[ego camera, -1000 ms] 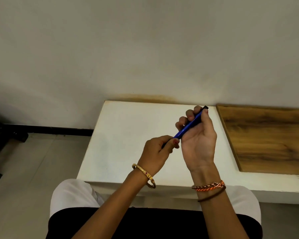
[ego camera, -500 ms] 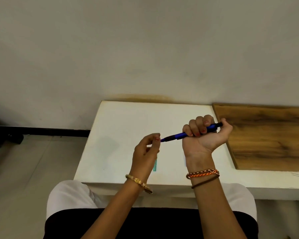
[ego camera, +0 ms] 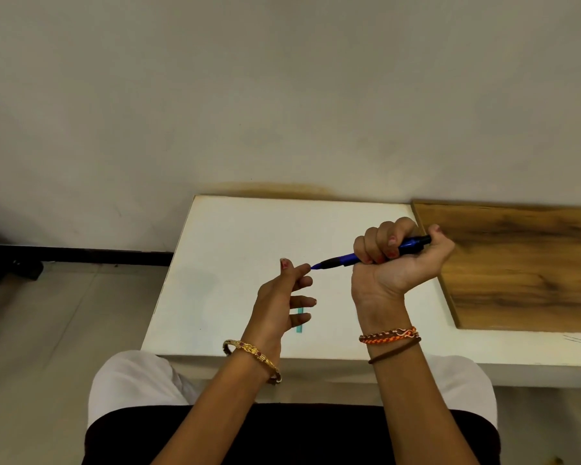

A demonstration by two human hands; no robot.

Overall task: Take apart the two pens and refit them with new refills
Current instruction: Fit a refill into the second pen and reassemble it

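A blue pen with a black grip [ego camera: 341,260] is held in the fist of my right hand [ego camera: 391,263], tip pointing left, thumb resting on its black rear end. My left hand [ego camera: 284,297] is just left of the tip with fingers spread; its index finger and thumb touch or nearly touch the tip. A short teal piece [ego camera: 299,322] lies on the white table [ego camera: 228,263] below my left fingers, partly hidden by them. No second pen or refill is visible.
A wooden board [ego camera: 524,263] lies on the table's right part, against the wall. The table's front edge runs just above my lap. Floor and a dark baseboard lie to the left.
My right hand turned the pen from steep to nearly level and shifted right. My left hand let go of the pen's lower end and opened its fingers; the teal piece came into view.
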